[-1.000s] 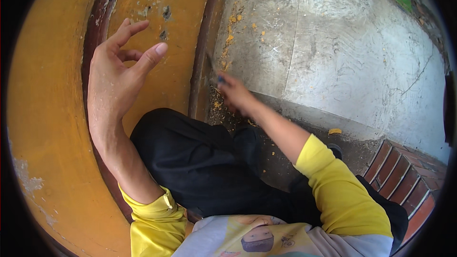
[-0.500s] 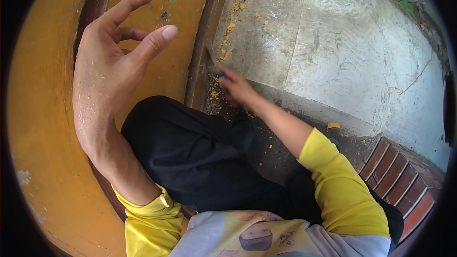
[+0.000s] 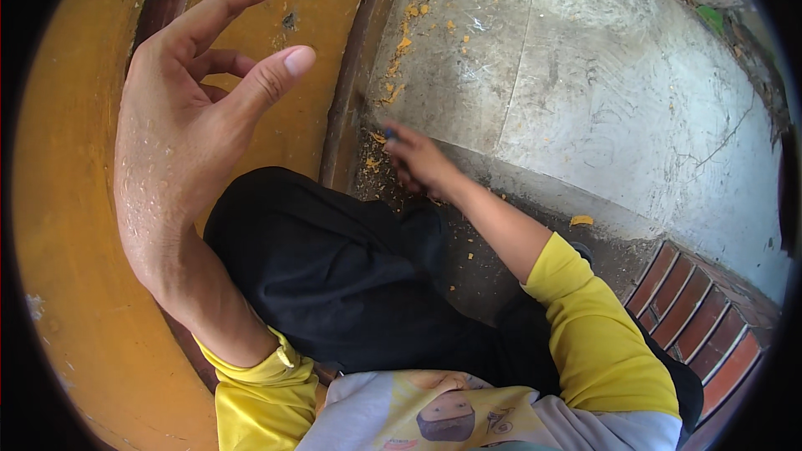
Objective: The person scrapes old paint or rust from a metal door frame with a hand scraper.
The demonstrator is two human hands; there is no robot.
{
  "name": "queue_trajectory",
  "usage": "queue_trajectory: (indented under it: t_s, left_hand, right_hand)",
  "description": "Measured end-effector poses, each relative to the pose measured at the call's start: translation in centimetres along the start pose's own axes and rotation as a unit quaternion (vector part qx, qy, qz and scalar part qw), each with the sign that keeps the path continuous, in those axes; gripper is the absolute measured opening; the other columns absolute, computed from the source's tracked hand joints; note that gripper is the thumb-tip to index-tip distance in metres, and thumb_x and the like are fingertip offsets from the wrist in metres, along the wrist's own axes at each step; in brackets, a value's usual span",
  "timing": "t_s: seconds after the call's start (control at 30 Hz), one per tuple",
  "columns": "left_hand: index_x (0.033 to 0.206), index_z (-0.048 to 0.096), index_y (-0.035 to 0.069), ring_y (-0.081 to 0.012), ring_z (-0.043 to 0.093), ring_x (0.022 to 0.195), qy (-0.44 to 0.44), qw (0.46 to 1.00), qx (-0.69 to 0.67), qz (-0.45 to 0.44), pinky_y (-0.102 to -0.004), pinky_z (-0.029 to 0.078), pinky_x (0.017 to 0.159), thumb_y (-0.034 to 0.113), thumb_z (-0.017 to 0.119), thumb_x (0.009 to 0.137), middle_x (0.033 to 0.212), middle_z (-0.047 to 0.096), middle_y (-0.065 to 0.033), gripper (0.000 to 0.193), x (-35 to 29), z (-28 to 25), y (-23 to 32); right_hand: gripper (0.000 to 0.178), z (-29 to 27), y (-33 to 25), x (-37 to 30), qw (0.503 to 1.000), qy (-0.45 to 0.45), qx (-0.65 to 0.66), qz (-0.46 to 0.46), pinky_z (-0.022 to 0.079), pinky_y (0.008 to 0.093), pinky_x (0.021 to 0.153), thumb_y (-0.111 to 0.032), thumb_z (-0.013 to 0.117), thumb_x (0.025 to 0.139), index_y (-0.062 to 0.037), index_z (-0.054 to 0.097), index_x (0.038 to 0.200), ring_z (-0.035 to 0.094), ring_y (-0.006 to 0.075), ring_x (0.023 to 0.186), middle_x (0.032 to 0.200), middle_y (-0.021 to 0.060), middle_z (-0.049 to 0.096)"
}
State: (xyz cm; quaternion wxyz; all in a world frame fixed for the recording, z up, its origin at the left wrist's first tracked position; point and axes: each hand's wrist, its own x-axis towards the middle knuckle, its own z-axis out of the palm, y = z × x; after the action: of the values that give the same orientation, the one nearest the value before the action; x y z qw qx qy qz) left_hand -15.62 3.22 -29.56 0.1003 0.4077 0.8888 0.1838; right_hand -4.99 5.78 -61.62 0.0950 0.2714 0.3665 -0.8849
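Note:
My left hand (image 3: 180, 121) is raised in front of the yellow door (image 3: 276, 100), fingers curved and thumb held apart, with nothing in it. Bits of wet-looking residue cling to its back and wrist. Lower and to the right, my right hand (image 3: 424, 167) is closed around a tool with a blue handle (image 3: 390, 133). Its thin blade is smeared by motion and points toward the dark brown edge strip (image 3: 344, 129) of the door. Yellow paint flakes (image 3: 373, 164) lie on the dark ground beside that hand.
A grey concrete slab (image 3: 585, 100) spreads to the right, with more yellow chips (image 3: 404, 43) along its left side. One larger yellow flake (image 3: 581, 220) lies near its lower edge. A red brick step (image 3: 693, 309) stands at the lower right. My bent knee (image 3: 284, 225) is between my arms.
My left hand has shifted slightly left, still curved and empty. My right hand has drifted slightly down, and the tool's blade shows less clearly than before.

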Motion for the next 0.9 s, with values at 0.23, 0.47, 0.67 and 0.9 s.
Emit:
queue_trajectory:
  t_s: [0.23,0.47,0.67,0.9]
  left_hand:
    - [0.13,0.061,0.003,-0.0101,0.061,0.082,0.011,1.0,-0.02,-0.007,-0.0242,0.05,0.074,0.024,0.082,0.079,0.127,0.063,-0.0125,0.059,-0.6,-0.7,1.2]
    - [0.128,0.062,0.003,-0.0094,0.059,0.079,0.005,1.0,-0.007,-0.006,-0.0241,0.049,0.07,0.023,0.084,0.075,0.122,0.066,-0.0124,0.061,-1.7,-1.0,1.3]
    - [0.128,0.061,0.003,-0.0182,0.06,0.074,-0.028,0.999,0.025,0.034,-0.0307,0.05,0.068,0.03,0.087,0.067,0.107,0.07,-0.018,0.072,-2.3,-1.1,2.4]
    - [0.122,0.061,0.0,-0.0402,0.065,0.102,-0.11,0.989,0.014,0.101,-0.0404,0.054,0.083,0.024,0.085,0.068,0.114,0.065,-0.0243,0.064,-1.1,-0.3,2.9]
  right_hand:
    - [0.057,0.1,3.5,-3.9,0.926,0.034,-0.275,-0.258,0.052,0.0396,0.069,-0.01,0.06,0.085,-0.0123,0.046,0.14,0.06,0.031,0.072,0.083,0.0123,0.057]
    - [0.06,-5.0,-12.3,-3.8,0.797,0.158,-0.492,-0.313,0.048,0.0411,0.088,-0.003,0.059,0.07,-0.0003,0.053,0.13,0.055,0.036,0.103,0.109,0.022,0.052]
    - [0.041,-8.6,-22.3,-0.3,0.691,0.336,-0.533,-0.355,0.053,0.0441,0.081,0.004,0.058,0.076,-0.0023,0.066,0.116,0.064,0.0385,0.087,0.096,0.0232,0.063]
    - [0.018,-8.9,-32.1,8.0,0.542,0.366,-0.653,-0.382,0.056,0.0473,0.082,0.003,0.057,0.077,0.0037,0.07,0.09,0.067,0.0447,0.091,0.093,0.0286,0.067]
